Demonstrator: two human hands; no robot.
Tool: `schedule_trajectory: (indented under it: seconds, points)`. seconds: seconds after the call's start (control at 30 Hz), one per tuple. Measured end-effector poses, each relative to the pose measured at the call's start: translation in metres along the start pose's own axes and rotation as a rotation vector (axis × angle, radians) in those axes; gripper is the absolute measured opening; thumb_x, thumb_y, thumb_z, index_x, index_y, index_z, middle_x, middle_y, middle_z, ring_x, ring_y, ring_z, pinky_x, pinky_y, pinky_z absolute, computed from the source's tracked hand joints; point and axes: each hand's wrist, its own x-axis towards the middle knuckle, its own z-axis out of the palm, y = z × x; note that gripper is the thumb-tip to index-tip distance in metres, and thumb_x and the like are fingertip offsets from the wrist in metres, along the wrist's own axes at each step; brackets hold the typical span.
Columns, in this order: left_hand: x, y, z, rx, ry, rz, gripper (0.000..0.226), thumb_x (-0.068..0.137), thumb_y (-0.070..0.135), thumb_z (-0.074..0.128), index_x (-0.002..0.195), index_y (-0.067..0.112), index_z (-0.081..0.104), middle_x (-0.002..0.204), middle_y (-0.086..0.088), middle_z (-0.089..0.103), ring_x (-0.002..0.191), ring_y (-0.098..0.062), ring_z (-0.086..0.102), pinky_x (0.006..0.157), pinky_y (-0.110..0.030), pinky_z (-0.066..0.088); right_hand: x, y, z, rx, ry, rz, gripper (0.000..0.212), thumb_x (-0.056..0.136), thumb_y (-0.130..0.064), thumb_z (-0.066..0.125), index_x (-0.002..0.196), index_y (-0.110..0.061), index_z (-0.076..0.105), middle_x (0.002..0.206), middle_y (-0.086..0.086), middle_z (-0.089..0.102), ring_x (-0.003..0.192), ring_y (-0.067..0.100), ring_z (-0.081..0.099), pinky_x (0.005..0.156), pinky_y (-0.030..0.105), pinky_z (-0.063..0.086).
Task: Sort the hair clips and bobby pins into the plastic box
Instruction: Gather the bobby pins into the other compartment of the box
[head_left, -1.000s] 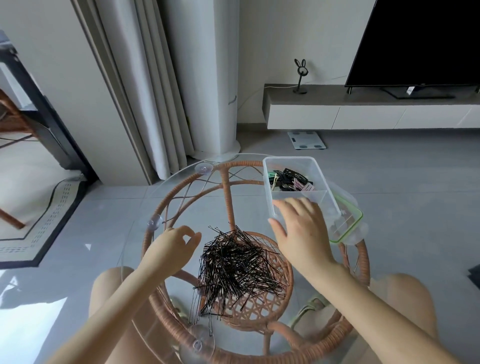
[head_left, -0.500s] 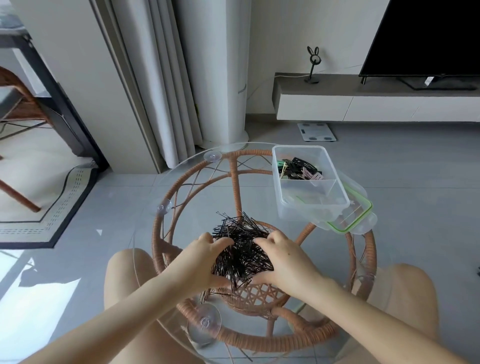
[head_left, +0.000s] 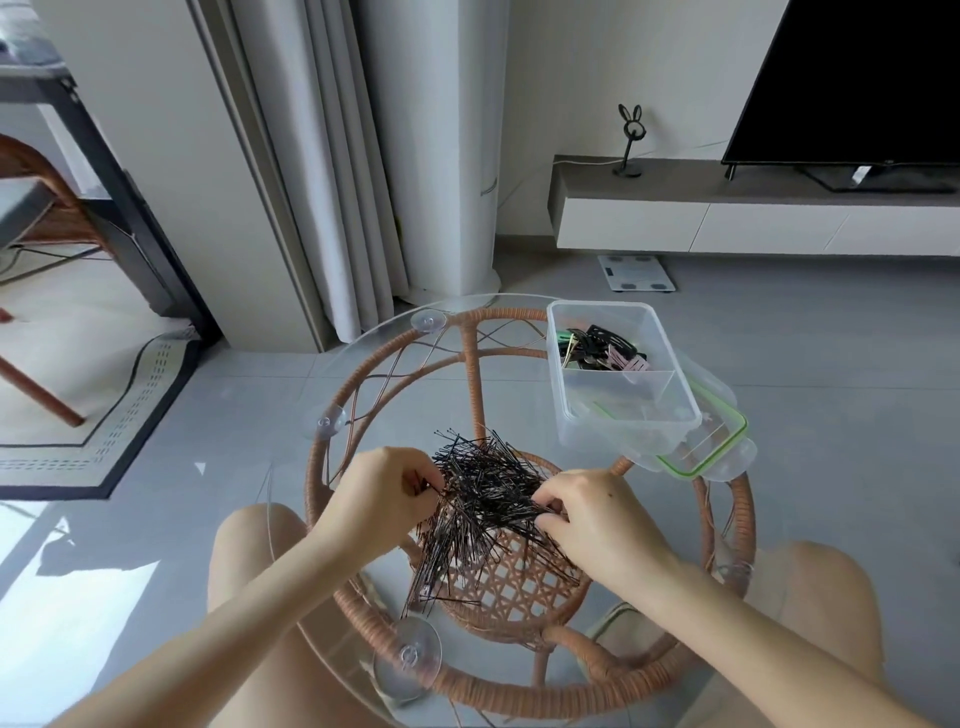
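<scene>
Amid pins (head_left: 485, 499): left hand (head_left: 382, 501), right hand (head_left: 597, 522) (curled).

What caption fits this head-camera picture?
Left hand and right hand grip the bobby pin pile near the plastic box.

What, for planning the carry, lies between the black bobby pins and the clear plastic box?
Head view: only bare glass tabletop between black bobby pins and clear plastic box.

The heap of bobby pins (head_left: 483, 499) fills the gap between both hands' fingers (head_left: 415, 488). Ahead and left of them the glass desk (head_left: 395, 395) lies open — ahead and right the plastic box (head_left: 623, 421), partly on its lid (head_left: 719, 441), blocks the way.
</scene>
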Motion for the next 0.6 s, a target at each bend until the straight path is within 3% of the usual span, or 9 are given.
schedule_trajectory:
  seconds: [0.13,0.3,0.4,0.5,0.6]
  points:
    - [0.003,0.01,-0.014,-0.01,0.018,-0.021,0.016,0.078,0.006,0.063,0.078,0.02,0.071,0.066,0.012,0.063,0.051,-0.001,0.063,0.052,-0.013,0.053,0.0,-0.007,-0.026,-0.017,0.015,-0.004,0.017,0.082,-0.018,0.062,0.084,-0.002,0.069,0.084,0.009,0.071,0.079,0.021,0.062,0.076,0.034,0.048]
    - [0.009,0.02,-0.028,-0.009,0.048,-0.016,0.015,0.077,0.009,0.065,0.076,0.023,0.071,0.062,0.021,0.059,0.052,0.005,0.06,0.055,0.001,0.045,-0.001,-0.013,-0.061,0.038,0.051,0.001,0.011,0.08,-0.019,0.067,0.083,-0.012,0.074,0.08,0.0,0.073,0.066,0.007,0.059,0.066,0.012,0.043]
    - [0.012,0.024,-0.031,-0.034,0.051,-0.024,0.017,0.076,0.009,0.066,0.072,0.026,0.069,0.058,0.02,0.06,0.049,0.005,0.061,0.051,-0.002,0.046,0.0,-0.01,-0.079,0.106,0.087,0.033,0.01,0.077,-0.016,0.07,0.086,-0.015,0.074,0.068,-0.016,0.065,0.056,-0.006,0.055,0.06,-0.001,0.038]
    - [0.017,0.029,-0.031,-0.031,0.046,-0.045,0.02,0.076,0.01,0.066,0.07,0.029,0.066,0.057,0.019,0.059,0.057,-0.005,0.066,0.051,-0.014,0.053,0.005,-0.004,-0.099,0.149,0.153,0.067,0.007,0.074,-0.015,0.073,0.08,-0.016,0.075,0.058,-0.023,0.057,0.057,-0.01,0.057,0.056,0.001,0.04]
    - [0.021,0.032,-0.029,-0.037,0.041,-0.051,0.019,0.076,0.01,0.066,0.071,0.028,0.067,0.058,0.017,0.059,0.056,-0.008,0.066,0.046,-0.012,0.051,0.015,0.009,-0.116,0.152,0.24,0.067,0.009,0.072,-0.014,0.075,0.08,-0.015,0.075,0.062,-0.025,0.057,0.059,-0.016,0.055,0.058,-0.001,0.039]
